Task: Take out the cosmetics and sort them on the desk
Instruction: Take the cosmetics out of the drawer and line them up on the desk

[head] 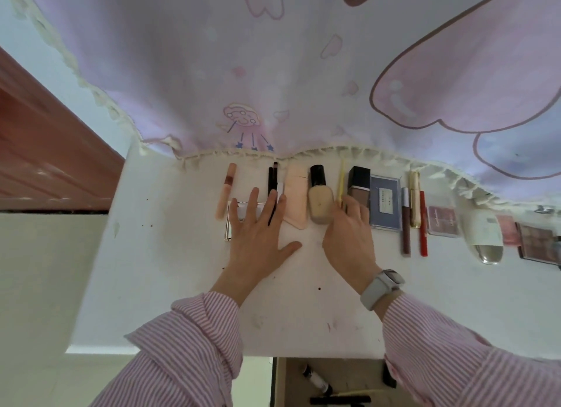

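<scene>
A drawer [331,382] below the desk [170,255] is still holding a small bottle [317,379] and dark pencils — more to take out. The left hand [258,233] is lying flat, fingers straight, on a white compact [235,224] and black pencils [272,182]. The right hand [349,233] is pinching a yellow stick [341,179] beside the foundation bottle [320,198]. Best to slide each piece parallel to its neighbours — not lifting, keeping the row even.
</scene>
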